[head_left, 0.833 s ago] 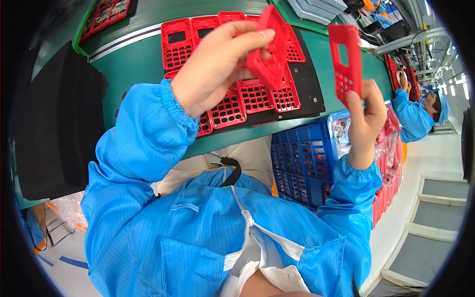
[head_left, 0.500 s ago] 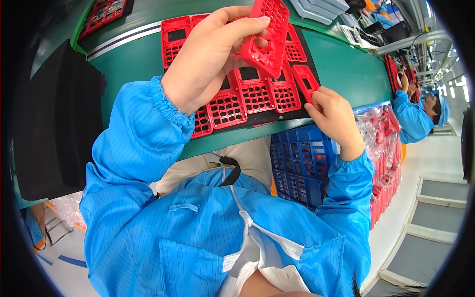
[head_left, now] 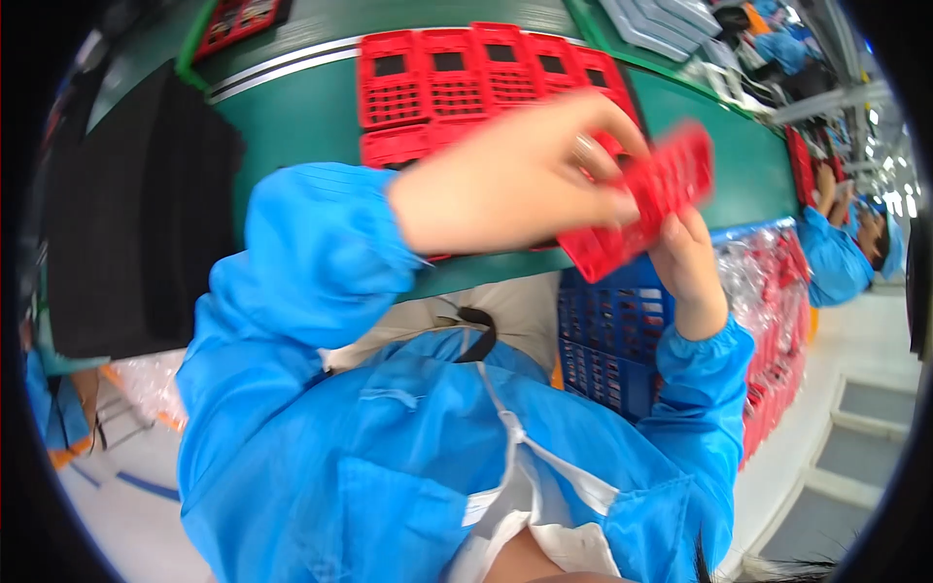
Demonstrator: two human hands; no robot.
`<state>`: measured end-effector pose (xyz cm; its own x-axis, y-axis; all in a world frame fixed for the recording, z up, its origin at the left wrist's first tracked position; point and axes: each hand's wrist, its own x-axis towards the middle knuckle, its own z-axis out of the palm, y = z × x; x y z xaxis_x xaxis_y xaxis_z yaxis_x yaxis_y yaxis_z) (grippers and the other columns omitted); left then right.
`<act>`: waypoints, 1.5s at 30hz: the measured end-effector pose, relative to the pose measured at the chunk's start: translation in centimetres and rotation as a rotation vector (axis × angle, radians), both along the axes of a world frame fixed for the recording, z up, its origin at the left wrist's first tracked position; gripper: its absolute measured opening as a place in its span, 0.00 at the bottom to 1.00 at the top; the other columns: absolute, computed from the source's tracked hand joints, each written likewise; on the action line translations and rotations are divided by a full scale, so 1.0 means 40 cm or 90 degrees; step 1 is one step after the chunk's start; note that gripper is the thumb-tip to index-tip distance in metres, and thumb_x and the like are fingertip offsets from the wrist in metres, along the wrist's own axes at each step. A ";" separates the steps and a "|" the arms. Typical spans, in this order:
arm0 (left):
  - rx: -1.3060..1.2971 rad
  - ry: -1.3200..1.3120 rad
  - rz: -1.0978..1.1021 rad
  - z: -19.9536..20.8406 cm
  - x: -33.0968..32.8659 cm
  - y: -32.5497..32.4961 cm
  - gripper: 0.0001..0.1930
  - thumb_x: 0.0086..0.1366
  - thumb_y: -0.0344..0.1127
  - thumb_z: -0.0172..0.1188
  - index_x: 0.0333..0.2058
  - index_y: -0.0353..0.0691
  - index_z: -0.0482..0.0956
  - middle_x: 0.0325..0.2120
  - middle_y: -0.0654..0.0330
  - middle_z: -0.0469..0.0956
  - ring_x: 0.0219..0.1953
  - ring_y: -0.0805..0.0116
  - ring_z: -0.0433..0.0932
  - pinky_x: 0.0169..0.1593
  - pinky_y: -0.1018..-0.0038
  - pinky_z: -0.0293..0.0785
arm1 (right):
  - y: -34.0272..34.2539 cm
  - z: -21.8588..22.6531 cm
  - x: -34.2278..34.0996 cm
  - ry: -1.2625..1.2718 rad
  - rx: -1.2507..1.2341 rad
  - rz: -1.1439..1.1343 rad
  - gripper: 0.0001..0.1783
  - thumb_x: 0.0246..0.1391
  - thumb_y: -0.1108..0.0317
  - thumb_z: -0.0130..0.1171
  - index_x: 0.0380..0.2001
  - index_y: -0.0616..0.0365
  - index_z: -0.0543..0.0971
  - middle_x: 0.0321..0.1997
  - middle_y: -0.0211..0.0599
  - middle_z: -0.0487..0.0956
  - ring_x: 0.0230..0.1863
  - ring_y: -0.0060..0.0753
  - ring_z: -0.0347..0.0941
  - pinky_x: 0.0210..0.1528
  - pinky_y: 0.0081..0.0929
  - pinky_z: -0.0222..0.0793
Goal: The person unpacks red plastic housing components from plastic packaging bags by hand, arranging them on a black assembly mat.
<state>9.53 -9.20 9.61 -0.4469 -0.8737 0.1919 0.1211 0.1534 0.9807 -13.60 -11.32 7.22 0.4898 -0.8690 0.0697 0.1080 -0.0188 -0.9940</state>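
Note:
A red plastic phone-shaped housing [head_left: 671,175], smeared by motion, is tilted above the table's front edge on the right. My left hand [head_left: 515,180] comes across from the left with thumb and fingers closed on it. My right hand [head_left: 692,277] meets its lower right edge, thumb and fingertip against the red plastic. The blur does not tell whether a second housing lies between my hands. Beyond my left hand, more red housings [head_left: 452,92], each with a window and a grid of key holes, lie in rows on a dark mat; my hand and sleeve partly cover the nearer row.
A black sheet [head_left: 146,223] covers the table's left end. Below the front edge stands a blue plastic crate [head_left: 612,330], beside bagged red parts [head_left: 768,330]. Pale trays [head_left: 661,29] sit at the back right. A co-worker in blue [head_left: 836,248] works at the far right.
My left hand has brought the housing down and to the right, to meet my right hand. The right hand has left the row's right end and turned upward. The whole view has shifted slightly.

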 end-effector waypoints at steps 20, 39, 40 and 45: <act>0.063 -1.085 0.805 -0.005 0.425 0.515 0.36 0.57 0.48 0.62 0.63 0.53 0.59 0.62 0.44 0.57 0.65 0.40 0.53 0.62 0.53 0.56 | -0.158 -0.077 -0.187 -0.456 0.263 0.140 0.15 0.65 0.57 0.41 0.43 0.58 0.68 0.29 0.32 0.63 0.20 0.21 0.55 0.16 0.14 0.53; -1.008 -0.716 1.107 0.285 0.475 0.647 0.14 0.65 0.39 0.55 0.37 0.32 0.79 0.31 0.54 0.80 0.30 0.66 0.79 0.36 0.78 0.78 | -0.128 -0.087 -0.171 -0.387 0.164 0.321 0.16 0.59 0.49 0.46 0.30 0.50 0.70 0.43 0.42 0.67 0.44 0.41 0.64 0.46 0.39 0.65; -1.006 -0.715 1.118 0.279 0.474 0.667 0.14 0.65 0.39 0.55 0.37 0.32 0.79 0.31 0.54 0.80 0.30 0.66 0.79 0.36 0.78 0.78 | -0.117 -0.074 -0.156 -0.358 0.126 0.292 0.16 0.59 0.49 0.46 0.28 0.49 0.71 0.51 0.48 0.64 0.52 0.47 0.62 0.52 0.43 0.62; -0.824 -0.276 1.084 0.220 0.317 0.359 0.14 0.66 0.39 0.53 0.40 0.33 0.77 0.34 0.54 0.80 0.34 0.64 0.78 0.41 0.74 0.76 | -0.094 -0.023 -0.099 -0.304 0.059 0.198 0.30 0.58 0.46 0.48 0.57 0.53 0.68 0.71 0.58 0.43 0.71 0.54 0.40 0.67 0.46 0.46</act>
<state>22.21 5.14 18.39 0.2348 0.1248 0.9640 -0.9456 0.2590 0.1968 -17.56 -15.09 6.30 0.6564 -0.7018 0.2767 0.5315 0.1699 -0.8298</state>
